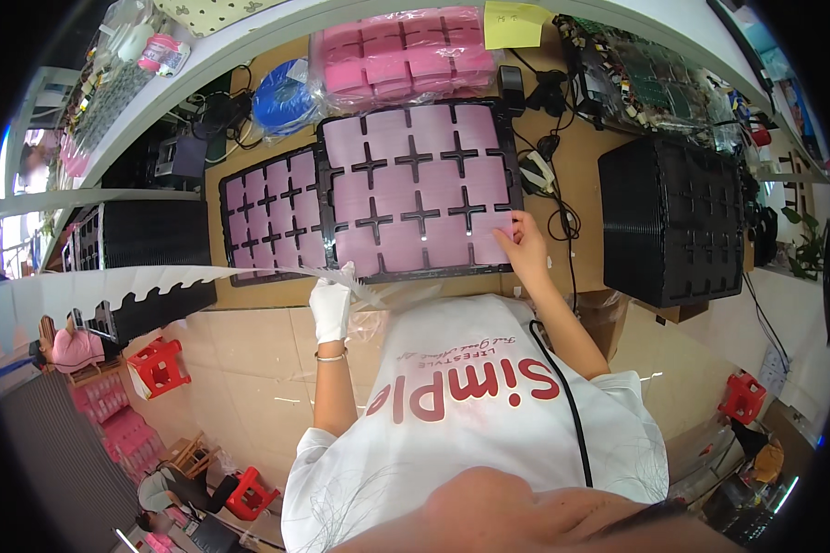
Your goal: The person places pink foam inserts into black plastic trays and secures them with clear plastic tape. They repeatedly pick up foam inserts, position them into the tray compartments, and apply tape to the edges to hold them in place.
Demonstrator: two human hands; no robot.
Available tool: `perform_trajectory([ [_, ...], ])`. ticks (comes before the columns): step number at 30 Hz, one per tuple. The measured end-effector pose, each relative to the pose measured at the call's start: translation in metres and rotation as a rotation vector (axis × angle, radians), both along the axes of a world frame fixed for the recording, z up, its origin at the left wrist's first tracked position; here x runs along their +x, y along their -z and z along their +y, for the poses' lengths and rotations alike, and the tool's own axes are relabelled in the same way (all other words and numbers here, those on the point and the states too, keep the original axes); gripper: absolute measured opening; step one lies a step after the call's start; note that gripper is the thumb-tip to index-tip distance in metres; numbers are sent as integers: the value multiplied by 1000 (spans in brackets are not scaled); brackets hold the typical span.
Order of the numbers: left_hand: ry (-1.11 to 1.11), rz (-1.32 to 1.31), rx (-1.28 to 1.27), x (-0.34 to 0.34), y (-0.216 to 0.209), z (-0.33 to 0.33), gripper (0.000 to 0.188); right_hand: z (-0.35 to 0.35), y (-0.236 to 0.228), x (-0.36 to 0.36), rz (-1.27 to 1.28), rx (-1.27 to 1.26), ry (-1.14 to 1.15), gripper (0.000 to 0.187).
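A black tray (pixel 325 198) lies before me, filled with pink sheet pieces (pixel 397 198) separated by black cross-shaped ribs. At its near right corner, my bare right hand (pixel 528 247) pinches a pink piece (pixel 493 241) between thumb and fingers. My left hand (pixel 330 309), in a white glove, is closed at the tray's near left edge. It grips a thin, whitish translucent sheet (pixel 184 276) with a notched edge, which stretches far to the left and is seen nearly edge-on. The fingertips there are partly hidden by the sheet. Against the tray's left side rests a second, similar pink-filled tray (pixel 228 217).
Stacked black trays stand at right (pixel 632 221) and left (pixel 157 235). Behind the tray are wrapped pink pieces (pixel 401 60), a blue roll (pixel 284 97) and a yellow note (pixel 516 26). Black cables (pixel 563 221) run along the table's right. Red stools (pixel 157 367) and other people are farther off.
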State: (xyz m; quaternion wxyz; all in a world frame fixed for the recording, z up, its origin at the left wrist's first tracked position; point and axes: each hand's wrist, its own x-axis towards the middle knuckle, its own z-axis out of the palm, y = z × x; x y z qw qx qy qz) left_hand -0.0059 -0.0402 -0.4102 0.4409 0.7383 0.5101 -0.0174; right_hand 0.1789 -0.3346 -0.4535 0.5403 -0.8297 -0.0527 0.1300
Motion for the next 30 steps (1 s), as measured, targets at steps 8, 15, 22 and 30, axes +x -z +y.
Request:
perform_trajectory([
  [8,11,10,153,12,-23,-1,49,-1,-6,3,-50,-44,66,44],
  [15,183,227,530,23,-27,26,39,-7,-22,9,24,-120,-27,34],
  [22,518,-681,790,167,-30,73,18,53,-40,116,-728,-140,-104,17],
  [30,1188,6,898,278,11,134,41,158,8,215,-660,-294,-680,41],
])
